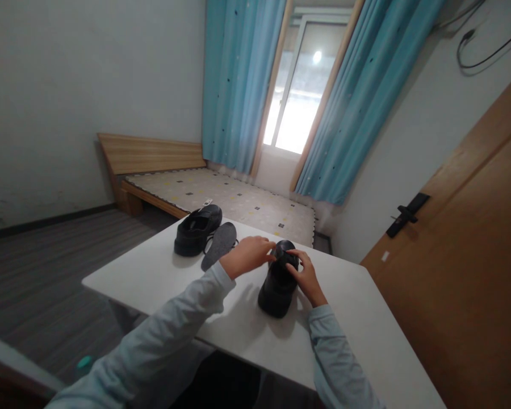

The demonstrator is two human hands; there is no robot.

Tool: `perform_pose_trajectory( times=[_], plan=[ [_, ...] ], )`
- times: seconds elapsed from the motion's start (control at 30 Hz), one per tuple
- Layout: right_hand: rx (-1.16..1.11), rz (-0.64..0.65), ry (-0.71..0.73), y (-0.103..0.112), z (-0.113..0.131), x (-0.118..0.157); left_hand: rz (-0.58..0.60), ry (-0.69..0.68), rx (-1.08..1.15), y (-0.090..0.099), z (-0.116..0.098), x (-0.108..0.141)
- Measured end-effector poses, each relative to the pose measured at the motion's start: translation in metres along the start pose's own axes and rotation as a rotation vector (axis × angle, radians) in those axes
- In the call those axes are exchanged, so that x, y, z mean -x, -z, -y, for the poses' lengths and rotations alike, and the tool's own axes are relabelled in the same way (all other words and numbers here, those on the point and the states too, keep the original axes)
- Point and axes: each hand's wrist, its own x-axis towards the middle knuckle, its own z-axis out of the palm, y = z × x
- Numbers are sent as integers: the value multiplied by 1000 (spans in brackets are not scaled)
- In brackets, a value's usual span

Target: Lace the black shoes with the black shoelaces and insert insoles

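A black shoe stands on the white table in front of me, its heel toward me and its opening facing up. My left hand reaches in from the left, with curled fingertips on the shoe's upper near the tongue. From the right, my right hand grips the same part between thumb and fingers. Exactly what the fingertips pinch is too small to make out. To the left lie a dark grey insole and a second black shoe, with thin black laces showing beside the insole.
The white table has its far edge close to a low wooden bed with a patterned mattress. Blue curtains flank a bright window. A wooden door with a black handle stands at the right.
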Motion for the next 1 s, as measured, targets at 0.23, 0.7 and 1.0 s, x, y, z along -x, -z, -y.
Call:
perform_pose_trajectory(
  times=[0.23, 0.7, 1.0],
  plan=[
    [-2, 24, -11, 2, 0, 0, 97, 315, -79, -33, 80, -32],
    [3, 34, -63, 3, 4, -2, 78, 448, -101, -78, 144, -32],
    [18, 38, -51, 1, 3, -3, 235, 513, -44, -88, 158, -37]
  ],
)
